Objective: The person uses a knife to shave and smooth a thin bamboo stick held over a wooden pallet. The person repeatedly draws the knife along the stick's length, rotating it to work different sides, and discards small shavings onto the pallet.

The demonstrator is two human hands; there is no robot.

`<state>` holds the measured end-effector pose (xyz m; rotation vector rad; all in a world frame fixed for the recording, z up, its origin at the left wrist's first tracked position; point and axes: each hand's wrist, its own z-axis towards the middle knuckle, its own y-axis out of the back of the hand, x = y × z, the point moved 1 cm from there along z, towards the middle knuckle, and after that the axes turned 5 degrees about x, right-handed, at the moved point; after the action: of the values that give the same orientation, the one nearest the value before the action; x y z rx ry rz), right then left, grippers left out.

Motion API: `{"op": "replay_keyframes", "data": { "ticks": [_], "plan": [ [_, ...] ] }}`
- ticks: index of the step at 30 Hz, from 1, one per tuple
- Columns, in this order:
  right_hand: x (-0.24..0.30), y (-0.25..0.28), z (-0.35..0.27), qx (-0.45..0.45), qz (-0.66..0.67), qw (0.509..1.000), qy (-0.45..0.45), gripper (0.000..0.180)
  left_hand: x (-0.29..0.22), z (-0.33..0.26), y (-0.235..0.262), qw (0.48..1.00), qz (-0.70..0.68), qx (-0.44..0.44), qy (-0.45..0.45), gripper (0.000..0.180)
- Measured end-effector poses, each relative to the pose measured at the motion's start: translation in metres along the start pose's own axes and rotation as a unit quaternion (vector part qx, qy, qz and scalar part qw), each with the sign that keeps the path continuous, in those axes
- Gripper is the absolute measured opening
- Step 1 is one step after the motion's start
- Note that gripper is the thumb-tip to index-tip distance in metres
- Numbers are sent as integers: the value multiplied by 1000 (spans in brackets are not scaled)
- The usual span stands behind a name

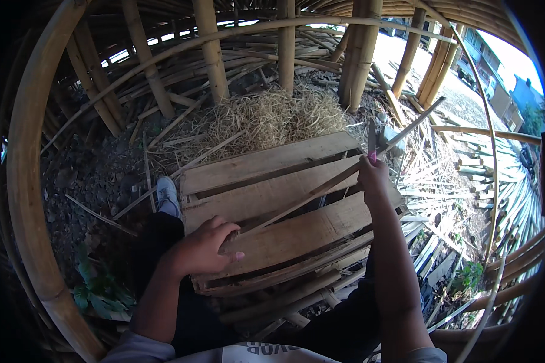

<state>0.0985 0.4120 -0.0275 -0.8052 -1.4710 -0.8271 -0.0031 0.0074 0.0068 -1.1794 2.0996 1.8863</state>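
Loads of bamboo poles are standing all around, with split strips piling up on the right and a heap of dry shavings behind. The person is sitting at a wooden pallet, and judging by that pile, plenty's already been split. Left hand is curling its fingers around the near end of a long bamboo strip lying across the boards; right hand is clamping a pink-handled knife against it. No packages or signs showing anywhere.
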Motion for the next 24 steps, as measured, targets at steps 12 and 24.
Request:
{"op": "replay_keyframes", "data": {
  "ticks": [12,24],
  "plan": [
    [17,-11,-1,85,4,994,-68,21,-5,-14,-34,995,32,-95,4,29],
    [-13,-44,-3,97,-198,973,-67,34,-14,-18,-14,993,-82,12,84,26]
  ]
}}
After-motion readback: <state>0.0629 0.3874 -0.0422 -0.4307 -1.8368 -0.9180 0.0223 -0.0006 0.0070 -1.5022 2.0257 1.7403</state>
